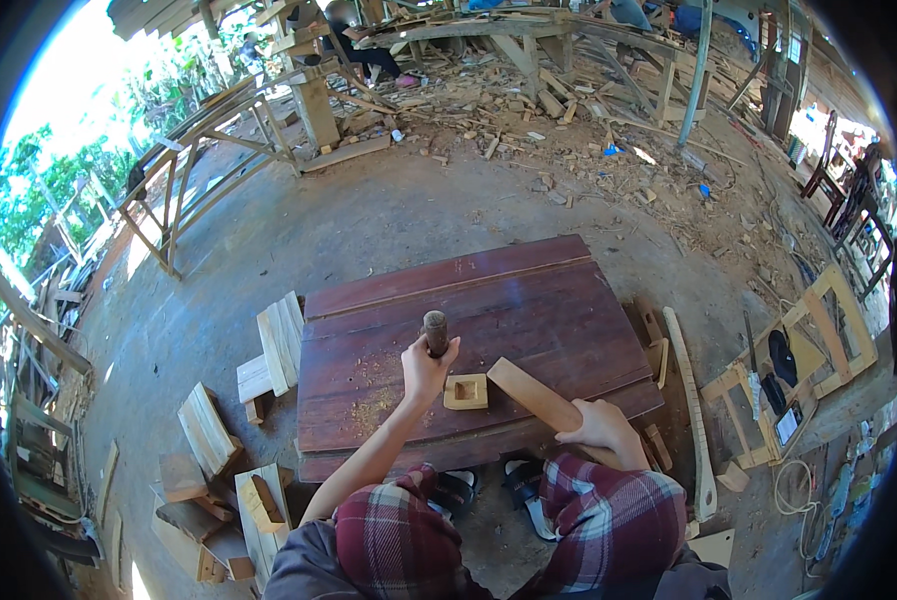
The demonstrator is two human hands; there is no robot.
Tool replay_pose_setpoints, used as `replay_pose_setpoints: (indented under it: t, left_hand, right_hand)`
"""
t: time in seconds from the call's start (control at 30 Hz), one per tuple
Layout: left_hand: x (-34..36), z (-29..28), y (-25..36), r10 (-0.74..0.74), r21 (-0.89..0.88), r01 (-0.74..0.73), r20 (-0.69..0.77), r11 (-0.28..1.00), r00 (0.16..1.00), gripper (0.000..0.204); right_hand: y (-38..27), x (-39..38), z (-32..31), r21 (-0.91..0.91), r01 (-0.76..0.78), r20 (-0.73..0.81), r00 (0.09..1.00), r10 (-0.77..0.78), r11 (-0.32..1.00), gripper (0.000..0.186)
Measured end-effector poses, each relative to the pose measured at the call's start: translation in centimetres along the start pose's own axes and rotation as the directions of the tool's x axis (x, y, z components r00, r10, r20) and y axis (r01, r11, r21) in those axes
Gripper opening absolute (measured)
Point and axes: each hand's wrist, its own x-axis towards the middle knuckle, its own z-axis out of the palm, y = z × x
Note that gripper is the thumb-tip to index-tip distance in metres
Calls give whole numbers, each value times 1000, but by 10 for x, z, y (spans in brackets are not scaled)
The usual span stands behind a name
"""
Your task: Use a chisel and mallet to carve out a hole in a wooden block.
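My left hand [429, 375] is closed around a chisel, its round wooden handle [436, 328] standing up out of the fist; the blade is hidden below the hand. Just right of that fist, a small pale wood block [467, 392] with a square recess lies on the dark red-brown wooden bench top [449, 290]. My right hand [604, 430] grips the near end of a flat wooden mallet [534, 393]. The mallet's broad end points up and left, close to the block's right side and apart from the chisel.
Sawdust and chips [374, 405] lie left on the bench. Cut wood blocks [209, 430] are piled left of it. A long pale wooden strip [691, 410] and wooden frames [759, 410] with a phone [790, 424] are at right. Far back, a person [359, 45] sits near a long workbench [529, 30].
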Motion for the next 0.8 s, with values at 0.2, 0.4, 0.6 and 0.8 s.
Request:
replay_pose_setpoints:
  t: [0.2,0.4,0.6,0.8]
  left_hand:
    - [-5,-1,1,20,0,-20,22,1000,1000,35]
    - [-24,11,31,118,-7,-120,272,993,955,27]
    - [-42,45,66,462,-69,-474,387,878,798,35]
    - [-60,82,42,518,-73,-580,549,811,655,34]
  right_hand:
    - [3,1,9,31,16,-18,1000,-16,999,72]
    - [26,12,47,85,19,-46,999,-15,996,77]
    - [17,27,51,152,38,-84,996,-25,988,82]
    - [31,37,74,167,261,-256,943,-214,951,73]
